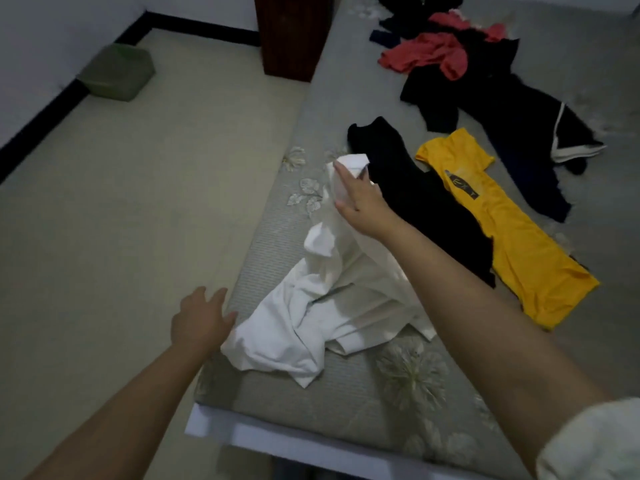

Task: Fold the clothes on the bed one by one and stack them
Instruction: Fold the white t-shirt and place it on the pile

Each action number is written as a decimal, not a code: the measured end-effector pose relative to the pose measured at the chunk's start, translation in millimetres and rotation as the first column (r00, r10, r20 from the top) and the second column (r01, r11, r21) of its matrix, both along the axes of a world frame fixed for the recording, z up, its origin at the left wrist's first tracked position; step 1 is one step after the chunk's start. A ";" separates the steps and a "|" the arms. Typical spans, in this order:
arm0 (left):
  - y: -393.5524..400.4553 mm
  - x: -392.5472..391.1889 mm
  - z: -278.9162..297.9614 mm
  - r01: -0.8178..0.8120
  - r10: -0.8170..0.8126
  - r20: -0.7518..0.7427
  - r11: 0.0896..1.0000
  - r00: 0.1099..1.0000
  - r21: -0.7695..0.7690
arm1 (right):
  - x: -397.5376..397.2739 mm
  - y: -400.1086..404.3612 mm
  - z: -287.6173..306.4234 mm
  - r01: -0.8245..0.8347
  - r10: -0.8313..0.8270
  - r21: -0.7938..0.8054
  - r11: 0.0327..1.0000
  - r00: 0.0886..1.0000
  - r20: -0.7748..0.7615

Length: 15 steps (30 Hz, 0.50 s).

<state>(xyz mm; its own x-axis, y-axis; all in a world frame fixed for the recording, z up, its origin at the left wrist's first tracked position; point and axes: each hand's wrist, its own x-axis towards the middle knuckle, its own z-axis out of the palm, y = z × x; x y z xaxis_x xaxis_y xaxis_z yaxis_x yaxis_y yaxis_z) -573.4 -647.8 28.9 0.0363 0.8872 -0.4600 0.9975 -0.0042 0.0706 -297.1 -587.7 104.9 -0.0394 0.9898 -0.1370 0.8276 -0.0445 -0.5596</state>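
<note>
A crumpled white cotton shirt [322,306] lies bunched near the bed's left edge, one end lifted. Just right of it, a black garment [426,202] and a yellow printed T-shirt [512,237] lie side by side, touching. Farther back sit a dark garment with white trim [512,112] and a rumpled coral-red top [429,53].

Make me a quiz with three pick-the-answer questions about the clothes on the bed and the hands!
1. What lies right beside the yellow shirt?
A. the black garment
B. the green box
C. the red top

2. What colour is the garment under the right hand?
A. red
B. white
C. yellow

3. How is the left hand?
A. curled round a sleeve
B. open, fingers spread
C. out of sight

Answers:
1 A, the black garment lies along its edge.
2 B, the white shirt.
3 B, it holds nothing.
</note>
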 end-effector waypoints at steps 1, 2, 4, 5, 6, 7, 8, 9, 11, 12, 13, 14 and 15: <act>3.3 -1.0 -1.4 -0.005 0.004 0.015 0.999 1.000 0.034 | -4.6 5.8 -5.8 -0.043 0.043 -0.016 0.999 0.999 0.022; 7.1 -0.5 -2.6 -0.009 0.007 0.035 0.998 0.999 0.060 | -6.0 6.2 -14.1 -0.054 0.055 -0.028 0.998 0.997 0.049; 14.9 4.8 -7.1 -0.001 -0.005 0.079 0.997 0.997 0.082 | 0.3 -6.6 -37.2 0.006 -0.002 -0.055 0.998 0.997 0.073; 19.3 10.2 -11.6 0.023 -0.031 0.095 0.996 0.995 0.085 | 6.4 -18.2 -51.5 0.063 -0.057 -0.079 0.995 0.995 0.083; 24.2 17.2 -14.5 0.057 -0.067 0.109 0.994 0.992 0.092 | 14.3 -32.6 -67.2 0.128 -0.116 -0.116 0.985 0.988 0.102; 28.3 24.8 -19.5 0.098 -0.110 0.122 0.990 0.986 0.103 | 23.4 -48.1 -80.3 0.202 -0.184 -0.150 0.968 0.975 0.129; 32.5 34.0 -23.8 0.142 -0.157 0.129 0.983 0.979 0.120 | 34.6 -64.3 -93.5 0.277 -0.249 -0.179 0.944 0.955 0.163; 36.7 43.5 -29.0 0.187 -0.206 0.138 0.973 0.969 0.137 | 45.4 -81.2 -103.8 0.344 -0.308 -0.194 0.919 0.931 0.196; 45.7 65.6 -39.0 0.245 -0.269 0.180 0.959 0.946 0.146 | 64.4 -108.5 -119.7 0.429 -0.389 -0.169 0.887 0.893 0.224; 49.6 77.9 -43.7 0.263 -0.289 0.207 0.954 0.935 0.145 | 72.3 -117.9 -125.4 0.454 -0.423 -0.140 0.880 0.882 0.207; 54.8 91.0 -50.7 0.299 -0.332 0.229 0.939 0.915 0.168 | 79.2 -123.1 -130.1 0.483 -0.461 -0.105 0.869 0.869 0.178; 60.4 103.9 -59.8 0.342 -0.379 0.251 0.922 0.891 0.181 | 86.4 -124.9 -135.9 0.511 -0.493 -0.080 0.856 0.853 0.171; 67.2 117.1 -68.8 0.391 -0.422 0.257 0.906 0.870 0.162 | 94.4 -122.8 -141.8 0.532 -0.519 -0.038 0.846 0.836 0.177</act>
